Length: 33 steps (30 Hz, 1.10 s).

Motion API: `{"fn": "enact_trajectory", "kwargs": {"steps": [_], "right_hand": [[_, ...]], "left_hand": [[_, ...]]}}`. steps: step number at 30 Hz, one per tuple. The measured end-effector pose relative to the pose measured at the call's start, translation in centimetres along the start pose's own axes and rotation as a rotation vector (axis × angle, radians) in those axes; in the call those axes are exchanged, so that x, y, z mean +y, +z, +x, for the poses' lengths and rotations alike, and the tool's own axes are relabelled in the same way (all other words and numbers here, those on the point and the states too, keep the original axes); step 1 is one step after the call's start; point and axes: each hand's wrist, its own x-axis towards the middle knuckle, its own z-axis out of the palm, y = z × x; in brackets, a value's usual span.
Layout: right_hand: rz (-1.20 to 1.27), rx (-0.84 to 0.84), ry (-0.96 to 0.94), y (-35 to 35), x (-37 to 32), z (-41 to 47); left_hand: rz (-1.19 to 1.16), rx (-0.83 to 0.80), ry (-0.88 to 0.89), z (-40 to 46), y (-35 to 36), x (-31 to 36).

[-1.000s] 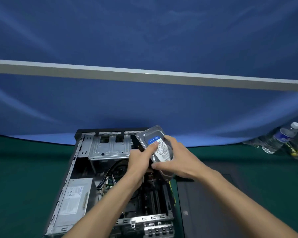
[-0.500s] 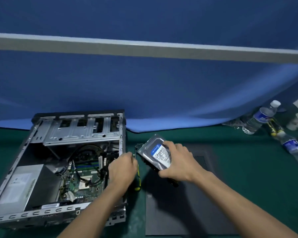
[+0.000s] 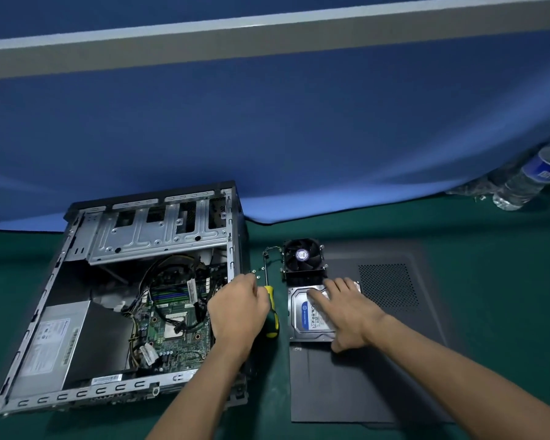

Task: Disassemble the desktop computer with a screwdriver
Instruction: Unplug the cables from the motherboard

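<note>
The open case (image 3: pixel 124 300) lies on its side on the green table (image 3: pixel 489 242), motherboard (image 3: pixel 172 322) and power supply (image 3: pixel 54 347) exposed. Just right of it lies the screwdriver (image 3: pixel 272 312), yellow-and-black handle toward the person; the left hand (image 3: pixel 237 312) has its grip curled around that handle. Further right, the hard drive (image 3: pixel 308 319) lies flat on the dark side panel (image 3: pixel 378 369), just in front of the cooler fan (image 3: pixel 303 257). The right hand (image 3: pixel 346 312) rests on the drive, fingers straight, grip apart. Small screws (image 3: pixel 257 274) lie near the screwdriver shaft.
</note>
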Motion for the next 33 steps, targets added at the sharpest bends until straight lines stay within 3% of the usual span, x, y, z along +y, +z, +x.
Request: {"fn": "enact_trajectory", "kwargs": {"steps": [15, 17, 20, 25, 33], "right_hand": [[-0.023, -0.147, 0.169, -0.1, -0.7, 3.8], [0.069, -0.074, 0.196, -1.3, -1.8, 4.5], [0.422, 0.042, 0.265, -2.5, -4.3, 5.8], [0.738, 0.024, 0.384, -1.6, -8.0, 8.0], [0.576, 0.005, 0.433, 0.4, -8.7, 9.6]], "left_hand": [[-0.001, -0.041, -0.034, 0.2, -0.1, 0.1], [-0.003, -0.033, -0.032, 0.2, -0.1, 0.1], [-0.067, 0.010, -0.073, 0.2, -0.2, 0.2], [-0.180, 0.093, -0.237, 0.7, -0.1, -0.2], [-0.141, 0.169, -0.196, 1.1, 0.9, -0.5]]}}
